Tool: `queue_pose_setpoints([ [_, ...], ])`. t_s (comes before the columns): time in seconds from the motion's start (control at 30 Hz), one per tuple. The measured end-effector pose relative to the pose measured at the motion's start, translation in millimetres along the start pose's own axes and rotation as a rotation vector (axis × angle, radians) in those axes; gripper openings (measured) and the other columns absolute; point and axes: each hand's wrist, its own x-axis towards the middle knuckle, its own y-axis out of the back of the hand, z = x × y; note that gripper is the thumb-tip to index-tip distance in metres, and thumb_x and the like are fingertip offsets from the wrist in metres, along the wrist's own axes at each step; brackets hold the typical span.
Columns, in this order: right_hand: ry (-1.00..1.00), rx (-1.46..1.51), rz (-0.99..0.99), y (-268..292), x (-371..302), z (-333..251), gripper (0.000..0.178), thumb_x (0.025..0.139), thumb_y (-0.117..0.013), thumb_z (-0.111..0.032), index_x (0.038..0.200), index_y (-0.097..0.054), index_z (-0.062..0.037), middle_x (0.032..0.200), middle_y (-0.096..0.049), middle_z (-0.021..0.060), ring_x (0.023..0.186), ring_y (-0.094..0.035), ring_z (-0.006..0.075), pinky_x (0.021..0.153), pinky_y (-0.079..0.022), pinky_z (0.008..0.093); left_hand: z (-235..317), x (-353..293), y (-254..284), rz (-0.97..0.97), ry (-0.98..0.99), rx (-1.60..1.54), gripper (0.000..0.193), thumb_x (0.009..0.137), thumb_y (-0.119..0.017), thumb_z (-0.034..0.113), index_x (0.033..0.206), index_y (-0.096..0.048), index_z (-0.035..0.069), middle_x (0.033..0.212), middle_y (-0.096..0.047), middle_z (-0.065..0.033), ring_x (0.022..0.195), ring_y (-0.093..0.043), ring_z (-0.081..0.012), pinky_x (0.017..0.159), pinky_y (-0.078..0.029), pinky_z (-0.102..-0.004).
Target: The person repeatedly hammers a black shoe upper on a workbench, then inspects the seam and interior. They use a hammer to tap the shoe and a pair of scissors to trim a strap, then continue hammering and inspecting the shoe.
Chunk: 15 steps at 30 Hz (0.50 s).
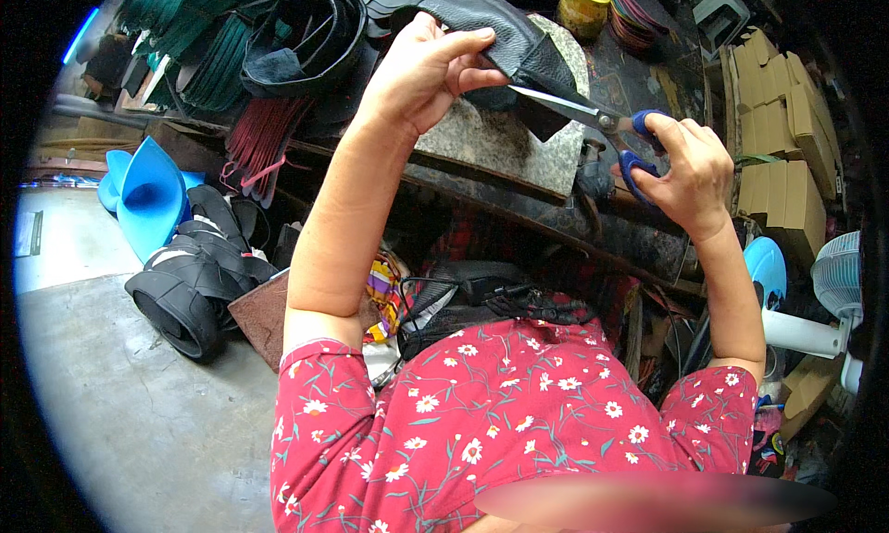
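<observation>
We recorded the left hand (431,75) raised over the near side of the bench (519,204), its thumb and fingers closed in a pinch on the lower left edge of the black leather (505,31). The leather lay over the grey slab (472,153), at the front of the bench; whether its lower corner touched the slab or hung just above it, we could not tell. The right hand (690,167) gripped the scissors (607,123), with fingers and thumb in the blue loops. The loops stood apart, so we judged the blades at least partly spread. One blade shone clearly and pointed left at the leather, its tip just beside the left fingers; the other we could not separate from the dark leather. We put the main risk there: a long closing stroke, or a slip of the left pinch, could bring the tip against a fingertip. Second, the leather looked supple and creased; if held slack, it could fold between the blades and leave a ragged edge. Third, black on black hid the edge, so a line could drift unnoticed. Fourth, the left hand held one side only, so the free part could swing or drag on the slab. The jar (583,11) stood behind the slab, which we judged a minor concern unless the leather was pulled sharply toward it.
</observation>
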Motion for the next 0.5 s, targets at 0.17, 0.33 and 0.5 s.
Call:
queue_pose_setpoints([
  [0.17, 0.042, 0.041, -0.047, 0.5, -1.3, 2.1, 0.047, 0.058, -0.085, -0.023, 0.099, -0.065, -0.0087, 0.079, -0.064, 0.0083, 0.069, -0.061, 0.0282, 0.064, -0.048, 0.0378, -0.3, -0.4, -2.7, 0.043, -0.009, 0.002, 0.031, 0.088, -0.070, 0.006, 0.076, -0.041, 0.009, 0.062, -0.048, 0.0009, 0.052, -0.051, -0.0087, 0.058, -0.060, -0.0288],
  [0.33, -0.053, 0.061, -0.023, 1.7, -1.7, 0.8, 0.045, 0.060, -0.083, -0.022, 0.098, -0.065, -0.0080, 0.076, -0.063, 0.0088, 0.068, -0.060, 0.0287, 0.065, -0.048, 0.0378, -2.5, -2.2, -5.1, 0.071, -0.001, 0.024, 0.031, 0.088, -0.070, 0.006, 0.078, -0.041, 0.010, 0.063, -0.048, 0.0013, 0.052, -0.050, -0.0078, 0.058, -0.060, -0.0286],
  [0.5, -0.023, 0.094, -0.055, -5.3, -5.4, 2.5, 0.036, 0.065, -0.082, -0.036, 0.086, -0.064, -0.0138, 0.070, -0.060, 0.0061, 0.066, -0.062, 0.0256, 0.062, -0.048, 0.0374, -9.5, -0.6, 0.7, 0.079, 0.026, 0.003, 0.018, 0.089, -0.068, 0.006, 0.095, -0.051, 0.005, 0.078, -0.057, -0.0013, 0.062, -0.057, -0.0085, 0.056, -0.056, -0.0257],
])
